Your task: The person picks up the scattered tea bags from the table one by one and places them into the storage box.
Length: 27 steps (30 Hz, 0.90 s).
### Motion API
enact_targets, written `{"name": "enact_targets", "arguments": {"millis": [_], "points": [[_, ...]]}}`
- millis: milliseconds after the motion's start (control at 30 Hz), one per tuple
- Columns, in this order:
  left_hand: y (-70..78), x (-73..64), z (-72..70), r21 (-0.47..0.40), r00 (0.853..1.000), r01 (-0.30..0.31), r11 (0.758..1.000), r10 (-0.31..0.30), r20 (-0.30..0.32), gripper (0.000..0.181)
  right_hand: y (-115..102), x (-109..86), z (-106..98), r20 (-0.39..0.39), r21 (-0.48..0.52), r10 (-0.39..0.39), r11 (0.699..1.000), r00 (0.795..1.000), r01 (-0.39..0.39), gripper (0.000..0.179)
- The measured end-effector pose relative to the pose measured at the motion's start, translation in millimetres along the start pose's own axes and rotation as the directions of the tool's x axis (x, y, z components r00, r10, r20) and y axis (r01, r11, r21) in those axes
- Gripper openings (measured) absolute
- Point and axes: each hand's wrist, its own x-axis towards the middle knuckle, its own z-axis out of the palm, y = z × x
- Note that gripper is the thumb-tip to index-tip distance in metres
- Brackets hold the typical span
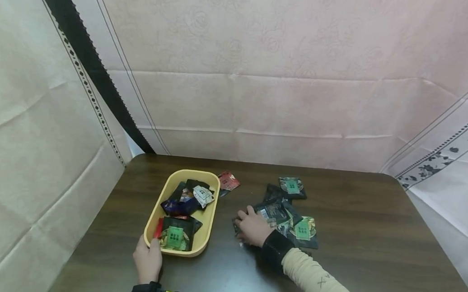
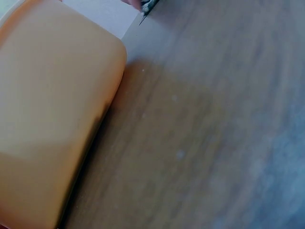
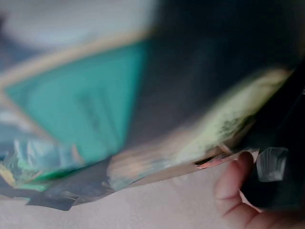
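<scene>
On the left, a yellow plastic basket (image 1: 202,239) holds several snack packets. Among them are a black packet with a green label (image 1: 175,236), a purple packet (image 1: 181,206) and one with a white patch (image 1: 203,196). My left hand (image 1: 147,261) grips the basket's near left corner, thumb over the rim; its outer wall (image 2: 57,105) fills one side of the left wrist view. Over the left side of a loose pile of dark packets (image 1: 272,210), my right hand (image 1: 254,229) has its fingers bent. In the right wrist view, curled fingers (image 3: 231,186) hold the edge of a black packet (image 3: 279,183).
A red packet (image 1: 228,182) lies against the basket's far right side. Green-labelled packets (image 1: 303,231) spread along the pile's right, with another (image 1: 292,186) at its far end. The brown wooden table (image 1: 373,246) meets hanging pale cloth (image 1: 284,122) at its back edge.
</scene>
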Motion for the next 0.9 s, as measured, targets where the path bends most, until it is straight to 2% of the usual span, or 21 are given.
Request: {"name": "enact_targets", "arguments": {"millis": [67,200,300,367,467,567,667,800,900], "points": [[-0.3,-0.4,-0.5,0.0,1.0,-0.002,1.0,0.002,0.001,0.048,1,-0.1,0,-0.037,-0.048,-0.02,0.999,0.999,0.018,0.025],[-1.0,-1.9,-0.8,0.003,1.0,-0.029,1.0,0.029,-0.011,0.046,5,1.6,0,-0.094,-0.07,-0.03,0.997,0.995,0.023,0.012],[-1.3,-3.1,0.3,0.004,0.998,-0.062,0.998,0.062,-0.027,0.042,8,6.3,-6,-0.183,0.011,0.022,1.0,0.983,-0.021,0.012],[-1.1,-3.7,1.1,0.002,0.996,-0.078,0.997,0.078,-0.037,0.04,8,12.8,-14,-0.262,0.104,0.074,0.993,0.962,-0.048,0.016],[-0.9,-3.4,0.7,-0.001,0.996,-0.074,0.997,0.074,-0.04,0.041,3,27.8,-32,-0.336,0.232,0.117,0.972,0.934,-0.038,0.023],[-0.5,-2.6,-0.3,-0.001,0.997,-0.071,0.998,0.071,-0.038,0.042,-11,47.1,-48,-0.354,0.291,0.117,0.957,0.928,-0.01,0.029],[-0.7,-2.2,-0.1,-0.004,0.996,-0.077,0.997,0.077,-0.035,0.043,-30,65.4,-61,-0.348,0.297,0.103,0.955,0.932,0.005,0.036],[-1.8,-2.5,1.7,-0.011,0.996,-0.087,0.996,0.087,-0.038,0.042,-56,87.5,-68,-0.348,0.229,0.095,0.973,0.933,-0.014,0.042],[-2.9,-3.0,2.7,-0.005,0.995,-0.087,0.996,0.086,-0.048,0.04,-72,102.2,-66,-0.369,0.171,0.107,0.984,0.923,-0.046,0.043]]}}
